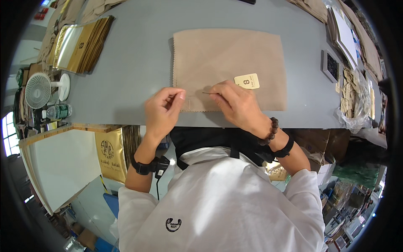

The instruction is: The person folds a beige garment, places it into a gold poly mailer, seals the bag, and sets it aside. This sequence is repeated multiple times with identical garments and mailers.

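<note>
A folded beige cloth (217, 53) with a zigzag-cut left and lower edge lies flat on the grey table before me. My left hand (165, 108) is over its lower left corner, thumb and forefinger pinched together; whether something thin is between them I cannot tell. My right hand (239, 104) holds a thin dark pin-like piece (206, 93) between thumb and forefinger, pointing left above the cloth. Just beyond the right hand, a cream hang tag (250, 81) bearing print rests on the cloth. A small stitched rectangle shows on the cloth near my left fingertips.
On the grey table (135, 63), gold-printed packets (85, 45) lie at the far left, above a small white fan (37, 90) and a plastic bottle (58, 111). At the right are a small tray of dark bits (330, 66) and a clear bag of tags (351, 94).
</note>
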Demonstrator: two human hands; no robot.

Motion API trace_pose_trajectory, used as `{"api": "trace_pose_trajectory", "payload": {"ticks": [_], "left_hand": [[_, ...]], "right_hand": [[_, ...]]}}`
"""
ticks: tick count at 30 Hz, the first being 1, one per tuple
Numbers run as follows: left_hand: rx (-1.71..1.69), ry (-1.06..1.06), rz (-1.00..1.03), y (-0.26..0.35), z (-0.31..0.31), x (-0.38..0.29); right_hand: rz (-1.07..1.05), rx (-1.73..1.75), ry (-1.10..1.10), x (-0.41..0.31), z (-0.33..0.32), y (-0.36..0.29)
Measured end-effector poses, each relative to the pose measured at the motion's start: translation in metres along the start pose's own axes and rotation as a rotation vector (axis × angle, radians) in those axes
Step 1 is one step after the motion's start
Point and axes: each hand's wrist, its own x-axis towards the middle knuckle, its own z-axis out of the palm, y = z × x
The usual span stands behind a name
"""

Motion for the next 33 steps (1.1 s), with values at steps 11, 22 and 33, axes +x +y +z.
{"api": "trace_pose_trajectory", "payload": {"ticks": [11,22,33], "left_hand": [[0.291,-0.106,0.401,-0.021,-0.028,-0.006],[0.233,-0.055,0.31,-0.02,-0.019,-0.003],[-0.006,-0.013,0.016,-0.026,-0.013,-0.013]], "right_hand": [[0.138,0.223,-0.127,0.011,0.01,-0.006],[0.028,0.081,-0.373,0.034,0.03,-0.003],[0.192,0.193,-0.311,0.033,0.036,-0.003]]}}
